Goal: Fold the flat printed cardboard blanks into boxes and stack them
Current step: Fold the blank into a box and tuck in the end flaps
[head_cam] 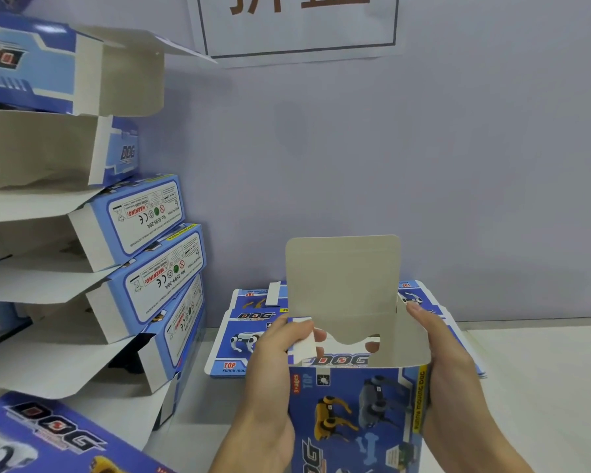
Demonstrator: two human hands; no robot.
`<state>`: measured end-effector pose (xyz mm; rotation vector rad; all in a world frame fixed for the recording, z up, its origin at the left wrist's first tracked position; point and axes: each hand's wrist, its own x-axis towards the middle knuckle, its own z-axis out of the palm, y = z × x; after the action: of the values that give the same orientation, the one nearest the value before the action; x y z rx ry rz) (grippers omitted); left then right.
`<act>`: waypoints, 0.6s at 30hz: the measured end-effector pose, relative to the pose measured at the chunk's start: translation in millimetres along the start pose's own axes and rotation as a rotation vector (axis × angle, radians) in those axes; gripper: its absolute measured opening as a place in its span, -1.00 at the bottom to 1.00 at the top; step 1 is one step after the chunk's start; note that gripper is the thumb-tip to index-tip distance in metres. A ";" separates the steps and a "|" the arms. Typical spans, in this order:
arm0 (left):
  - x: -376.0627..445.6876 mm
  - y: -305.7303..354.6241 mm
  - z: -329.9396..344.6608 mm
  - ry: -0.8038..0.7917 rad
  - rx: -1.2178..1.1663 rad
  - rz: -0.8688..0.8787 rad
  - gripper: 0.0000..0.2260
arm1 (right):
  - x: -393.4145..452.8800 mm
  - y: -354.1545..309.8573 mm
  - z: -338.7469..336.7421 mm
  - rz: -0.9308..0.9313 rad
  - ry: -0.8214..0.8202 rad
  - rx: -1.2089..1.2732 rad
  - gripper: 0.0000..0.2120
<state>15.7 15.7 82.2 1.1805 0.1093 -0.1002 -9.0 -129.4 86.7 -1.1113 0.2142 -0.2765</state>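
A blue printed cardboard box [355, 411] with robot-dog pictures stands opened up between my hands at the bottom centre, its grey lid flap [343, 278] pointing up. My left hand [273, 377] grips the box's left side, with the thumb pinching a small white side flap. My right hand [447, 370] holds the right side, fingers along the upper edge. Behind the box a pile of flat printed blanks [243, 332] lies on the white table. A leaning stack of folded boxes [144, 254] with open flaps rises at the left.
The grey wall [423, 165] stands close behind the table, with a paper sign [297, 25] taped at the top. Another blue printed box [48, 438] lies at the bottom left corner. White table surface [543, 387] shows to the right of my hands.
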 end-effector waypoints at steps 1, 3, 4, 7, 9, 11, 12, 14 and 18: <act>0.4 -0.9 0.1 0.010 0.001 0.003 -0.65 | -2.0 0.7 -3.0 -0.007 -0.011 0.013 -0.66; 0.5 -1.8 1.9 0.052 -0.013 0.003 -0.67 | -5.8 0.5 -5.2 0.012 -0.044 0.045 -0.57; 0.7 -2.3 3.4 0.073 -0.024 0.000 -0.67 | -3.8 -0.3 -3.3 0.021 -0.028 0.042 -0.51; 1.4 -2.8 7.4 0.114 -0.045 -0.008 -0.67 | 7.5 -3.5 1.8 -0.009 -0.002 -0.080 -0.37; 0.6 -1.2 8.4 0.122 -0.058 -0.016 -0.65 | 8.5 -5.1 -2.0 0.006 -0.088 -0.169 -0.70; -0.3 0.1 6.4 0.114 -0.054 -0.019 -0.65 | 9.6 -1.1 -6.2 0.008 -0.167 -0.268 -0.83; -0.9 0.5 4.6 0.106 -0.045 -0.016 -0.67 | 10.5 -0.3 -6.1 0.024 -0.153 -0.295 -0.79; -2.0 1.4 1.7 0.081 -0.031 -0.011 -0.71 | 11.5 -0.6 -3.4 0.055 -0.068 -0.300 -0.75; -5.4 6.5 -2.8 0.001 -0.025 -0.081 -0.55 | 7.1 -1.5 -0.9 0.061 -0.069 -0.278 -0.75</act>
<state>11.1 20.9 87.8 1.1517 0.1586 -0.1697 -2.7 -133.1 87.4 -1.3843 0.2289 -0.1564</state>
